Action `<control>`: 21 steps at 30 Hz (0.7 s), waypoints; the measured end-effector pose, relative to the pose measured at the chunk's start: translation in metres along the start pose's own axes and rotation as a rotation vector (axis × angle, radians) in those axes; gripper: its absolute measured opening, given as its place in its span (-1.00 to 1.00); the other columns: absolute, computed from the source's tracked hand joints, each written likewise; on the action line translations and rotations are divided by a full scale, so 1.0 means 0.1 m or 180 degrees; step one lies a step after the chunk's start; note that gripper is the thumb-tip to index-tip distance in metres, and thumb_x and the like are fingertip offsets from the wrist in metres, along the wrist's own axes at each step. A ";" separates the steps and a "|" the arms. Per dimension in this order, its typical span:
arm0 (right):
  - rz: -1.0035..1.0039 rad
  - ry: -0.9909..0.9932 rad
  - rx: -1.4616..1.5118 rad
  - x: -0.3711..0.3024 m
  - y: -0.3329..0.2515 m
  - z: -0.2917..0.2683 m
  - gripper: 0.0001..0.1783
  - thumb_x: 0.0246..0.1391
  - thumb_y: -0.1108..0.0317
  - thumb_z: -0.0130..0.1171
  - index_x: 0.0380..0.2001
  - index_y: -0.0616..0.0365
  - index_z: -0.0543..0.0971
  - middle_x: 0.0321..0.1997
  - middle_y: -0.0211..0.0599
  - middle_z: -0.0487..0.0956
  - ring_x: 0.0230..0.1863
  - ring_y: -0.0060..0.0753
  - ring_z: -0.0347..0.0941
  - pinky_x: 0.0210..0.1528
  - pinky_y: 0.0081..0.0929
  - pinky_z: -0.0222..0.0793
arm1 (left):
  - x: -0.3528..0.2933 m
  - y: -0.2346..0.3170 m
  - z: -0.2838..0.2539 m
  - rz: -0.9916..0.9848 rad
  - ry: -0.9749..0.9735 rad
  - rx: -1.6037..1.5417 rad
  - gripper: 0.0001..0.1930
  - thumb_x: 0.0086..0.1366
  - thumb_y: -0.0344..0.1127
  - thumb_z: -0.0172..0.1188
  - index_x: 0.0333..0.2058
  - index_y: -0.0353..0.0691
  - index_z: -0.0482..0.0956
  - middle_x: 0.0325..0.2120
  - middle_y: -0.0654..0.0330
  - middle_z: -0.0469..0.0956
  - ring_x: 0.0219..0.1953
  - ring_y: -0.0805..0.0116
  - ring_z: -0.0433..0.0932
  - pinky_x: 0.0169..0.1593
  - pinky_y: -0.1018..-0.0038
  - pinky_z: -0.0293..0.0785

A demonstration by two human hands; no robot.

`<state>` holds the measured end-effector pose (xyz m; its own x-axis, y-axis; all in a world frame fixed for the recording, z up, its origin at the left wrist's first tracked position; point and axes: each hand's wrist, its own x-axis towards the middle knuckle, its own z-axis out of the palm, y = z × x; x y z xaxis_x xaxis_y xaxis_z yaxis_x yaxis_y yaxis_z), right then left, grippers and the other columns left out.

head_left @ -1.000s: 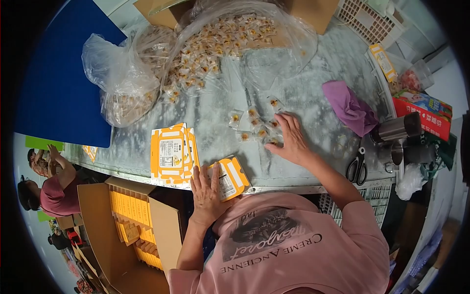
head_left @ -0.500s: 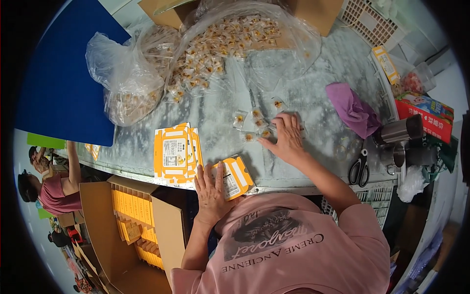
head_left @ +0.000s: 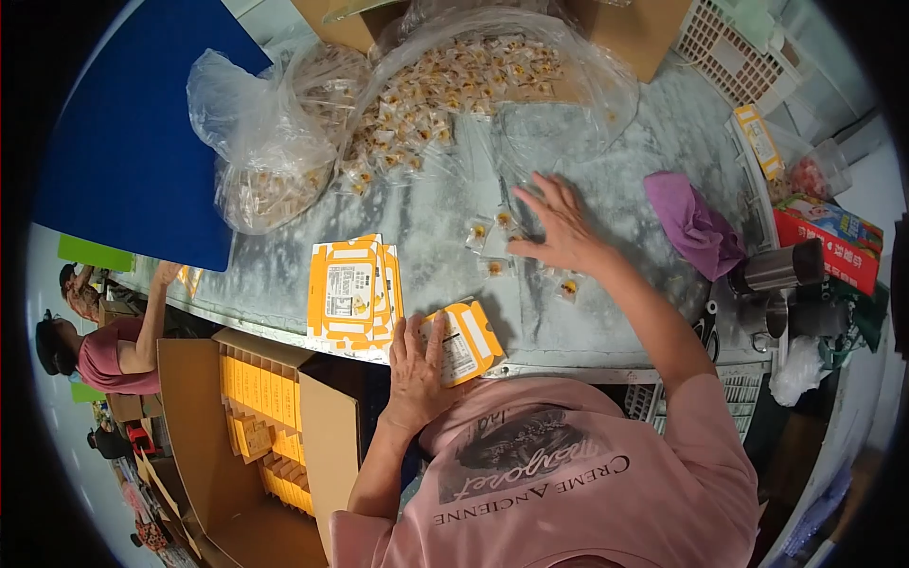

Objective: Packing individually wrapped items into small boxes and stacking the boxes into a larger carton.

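Observation:
At the table's near edge, my left hand (head_left: 415, 371) grips a small yellow-and-white carton (head_left: 467, 343), its fingers over the left side; the thumb is hidden. To the left lies a stack of flat yellow-and-white cartons (head_left: 352, 293). Further out, my right hand (head_left: 571, 235) hovers over or lightly touches the table, fingers spread, with nothing visible in it. Small clear sachets with yellow-brown contents surround it: one sachet (head_left: 478, 234) left of the fingers, another (head_left: 494, 269) nearer me, and one (head_left: 567, 289) below the palm. Others are partly covered by the hand.
A large clear bag spills a heap of sachets (head_left: 454, 85) at the back; a knotted plastic bag (head_left: 256, 142) sits beside it. Right are a purple cloth (head_left: 691, 222), scissors (head_left: 708, 331) and metal cups (head_left: 776, 265). An open box (head_left: 331, 454) holds yellow cartons. Another person (head_left: 118, 355) works far left.
My right hand has lifted away from the near sachets and reached slightly farther out, fingers spreading. Some sachets around it have shifted. My left hand stays on the carton; the whole view has swung slightly.

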<state>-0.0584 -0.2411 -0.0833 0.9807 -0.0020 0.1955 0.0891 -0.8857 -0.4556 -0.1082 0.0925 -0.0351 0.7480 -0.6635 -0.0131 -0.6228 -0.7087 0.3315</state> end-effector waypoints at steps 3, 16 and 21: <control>-0.0025 -0.0514 -0.0124 0.16 -0.11 0.12 0.07 -0.10 -0.35 0.29 0.41 -0.14 0.19 0.51 0.02 -0.04 0.53 0.16 -0.26 0.48 0.20 -0.37 | 0.06 0.00 -0.15 -0.0044 0.0060 -0.0243 0.14 -0.22 -0.05 0.59 0.33 -0.28 0.15 0.14 -0.20 0.19 0.17 -0.24 0.23 0.27 -0.02 0.19; -0.1102 -0.0954 0.0209 -0.22 -0.35 0.35 -0.08 0.00 -0.03 0.36 0.33 0.11 0.23 0.46 -0.04 0.06 0.52 0.05 -0.15 0.52 0.11 -0.30 | 0.95 -0.46 -0.15 0.0565 0.0096 0.0230 0.17 -0.31 -0.15 0.61 0.34 -0.16 0.18 0.15 -0.14 0.26 0.19 -0.20 0.25 0.29 0.03 0.23; -0.0272 -0.0829 0.0332 -0.65 -0.41 -0.31 0.15 -0.12 -0.11 0.42 0.39 0.23 0.07 0.50 0.03 -0.02 0.54 0.07 -0.22 0.53 0.10 -0.37 | 0.97 -0.35 -0.07 0.0693 -0.0144 0.0127 0.22 -0.36 -0.19 0.64 0.36 -0.13 0.15 0.19 -0.08 0.22 0.23 -0.17 0.21 0.31 0.06 0.23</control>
<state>-0.1313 -0.2190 -0.0503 0.9793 0.2018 0.0135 0.1774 -0.8249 -0.5367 -0.0119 0.0544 -0.0413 0.5846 -0.8113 0.0120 -0.7777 -0.5560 0.2934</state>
